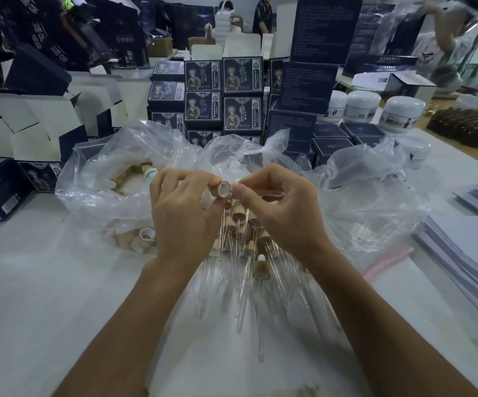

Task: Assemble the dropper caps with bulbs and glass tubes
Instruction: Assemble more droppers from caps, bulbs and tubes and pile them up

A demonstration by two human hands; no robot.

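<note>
My left hand [182, 207] grips a tan wooden dropper cap [224, 189], its open white-lined end turned toward my right hand. My right hand [277, 204] pinches something thin right at the cap's mouth; a glass tube [272, 192] seems to run rightward from its fingertips, though it is hard to make out. Below my hands lies a pile of assembled droppers [256, 253] with wooden caps and clear glass tubes pointing toward me. A clear plastic bag [109, 179] at the left holds several loose wooden caps [139, 239].
Stacks of dark blue printed boxes [223, 93] stand behind the bags. Open white cartons [43, 124] sit at the left, white jars [375, 107] at the back right, stacked paper sheets [466, 253] at the right. A second crumpled bag [375, 190] lies right. The table [46, 282] is white.
</note>
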